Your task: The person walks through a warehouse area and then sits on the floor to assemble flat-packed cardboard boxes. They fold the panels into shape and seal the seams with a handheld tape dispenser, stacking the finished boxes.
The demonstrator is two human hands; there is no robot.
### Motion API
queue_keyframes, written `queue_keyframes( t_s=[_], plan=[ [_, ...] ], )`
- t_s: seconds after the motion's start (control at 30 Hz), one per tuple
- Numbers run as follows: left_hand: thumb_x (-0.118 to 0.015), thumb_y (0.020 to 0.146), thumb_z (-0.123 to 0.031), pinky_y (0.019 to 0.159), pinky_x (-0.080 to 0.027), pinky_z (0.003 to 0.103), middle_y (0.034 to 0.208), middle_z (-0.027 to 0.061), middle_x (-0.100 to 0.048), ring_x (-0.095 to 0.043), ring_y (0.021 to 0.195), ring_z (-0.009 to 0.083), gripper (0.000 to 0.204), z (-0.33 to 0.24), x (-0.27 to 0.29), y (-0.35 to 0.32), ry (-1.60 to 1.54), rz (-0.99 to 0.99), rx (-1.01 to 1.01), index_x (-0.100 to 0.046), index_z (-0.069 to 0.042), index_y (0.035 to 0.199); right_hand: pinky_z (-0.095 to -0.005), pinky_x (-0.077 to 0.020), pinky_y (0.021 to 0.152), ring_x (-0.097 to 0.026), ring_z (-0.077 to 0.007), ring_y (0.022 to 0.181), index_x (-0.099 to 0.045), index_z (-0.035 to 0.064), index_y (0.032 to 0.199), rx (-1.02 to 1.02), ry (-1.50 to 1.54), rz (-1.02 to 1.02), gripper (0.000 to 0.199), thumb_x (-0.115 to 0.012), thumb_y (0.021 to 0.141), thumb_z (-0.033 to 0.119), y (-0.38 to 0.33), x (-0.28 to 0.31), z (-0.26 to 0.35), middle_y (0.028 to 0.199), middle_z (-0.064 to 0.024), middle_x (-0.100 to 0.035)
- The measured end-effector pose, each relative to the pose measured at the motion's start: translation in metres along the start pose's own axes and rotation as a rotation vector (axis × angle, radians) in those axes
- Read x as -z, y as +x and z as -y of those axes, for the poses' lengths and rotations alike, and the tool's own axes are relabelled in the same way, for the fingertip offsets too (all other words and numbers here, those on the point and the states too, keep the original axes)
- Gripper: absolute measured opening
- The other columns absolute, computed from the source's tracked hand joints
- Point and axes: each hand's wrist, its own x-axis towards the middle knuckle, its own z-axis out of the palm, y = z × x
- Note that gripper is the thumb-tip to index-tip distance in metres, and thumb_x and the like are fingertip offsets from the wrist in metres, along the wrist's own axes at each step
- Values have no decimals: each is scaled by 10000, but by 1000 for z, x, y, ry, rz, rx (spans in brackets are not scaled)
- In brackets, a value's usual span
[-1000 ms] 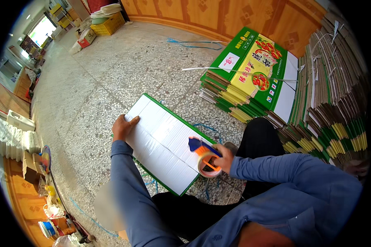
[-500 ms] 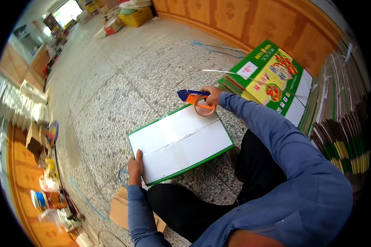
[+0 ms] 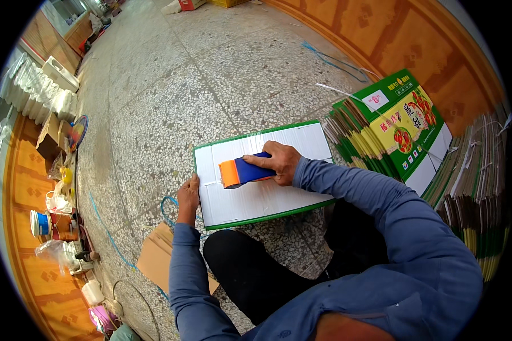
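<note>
**Desk:** What is in the person's hands?

**Photographer:** The right hand (image 3: 280,161) is closed over a tape dispenser (image 3: 246,171), blue in the body with an orange front end, which is pressed flat on a folded carton (image 3: 261,199). The orange end points left. The left hand (image 3: 188,196) lies with fingers spread loose at the carton's near-left edge, palm down, gripping nothing that can be seen.

**Desk:** And where does the carton lie?

**Photographer:** On the terrazzo floor (image 3: 170,85), right in front of the seated person's knees. It is white on its upper face with a green border, and the dispenser sits near its middle, along the seam between the flaps.

**Desk:** What surrounds it?

**Photographer:** To the right, just beside the carton, is a stack of flattened boxes (image 3: 392,131), green with fruit pictures on top. Farther right, more bundled cardboard (image 3: 478,193) stands on edge. A brown cardboard sheet (image 3: 159,256) lies on the floor near the left elbow, with a blue cord (image 3: 168,207) curling beside it. Along the far left wall are white stacked items (image 3: 37,96) and a clutter of small containers, too small to tell apart.

**Desk:** Clothing?

**Photographer:** Blue long sleeves and dark trousers.
</note>
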Motion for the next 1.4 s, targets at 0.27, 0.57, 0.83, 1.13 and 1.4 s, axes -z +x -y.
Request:
queue_keyframes(
  t_s=[0.27, 0.57, 0.83, 1.13, 1.4],
  plan=[
    [-408, 905, -631, 411, -386, 254, 737, 87, -624, -564, 512, 163, 673, -83, -13, -58, -411, 326, 178, -625, 5, 881, -365, -532, 696, -563, -282, 803, -487, 260, 1358, 9, 71, -135, 758, -752, 669, 87, -10, -3, -2, 917, -136, -523],
    [-492, 942, -475, 492, -429, 221, 805, 79, -635, -612, 654, 152, 458, -97, -41, -81, -739, 557, 152, -634, -40, 947, -359, -543, 700, -578, -283, 810, -501, 251, 1352, 38, 101, -192, 761, -781, 660, 102, -8, -7, -2, 936, -129, -539],
    [-618, 898, -273, 395, -382, 227, 609, 43, -583, -525, 443, 108, 300, -71, -2, -48, -386, 162, -92, -604, -19, 738, -349, -491, 573, -546, -255, 668, -570, 225, 1287, 61, -49, -15, 648, -800, 682, 255, 3, 25, 2, 771, -126, -509],
    [-603, 903, -272, 384, -349, 242, 593, 46, -574, -477, 416, 104, 296, 25, 120, 18, -296, 20, -11, -580, -46, 712, -349, -483, 554, -578, -251, 682, -540, 251, 1307, 106, -203, 235, 724, -799, 633, 198, 27, 43, 7, 821, -129, -532],
    [-593, 891, -256, 403, -368, 258, 591, 61, -584, -500, 430, 122, 321, 102, 43, 41, -166, 51, 3, -604, -22, 672, -361, -478, 559, -576, -259, 677, -544, 254, 1295, 98, -229, 261, 688, -784, 651, 217, 29, 30, 8, 811, -130, -529]
  ],
)
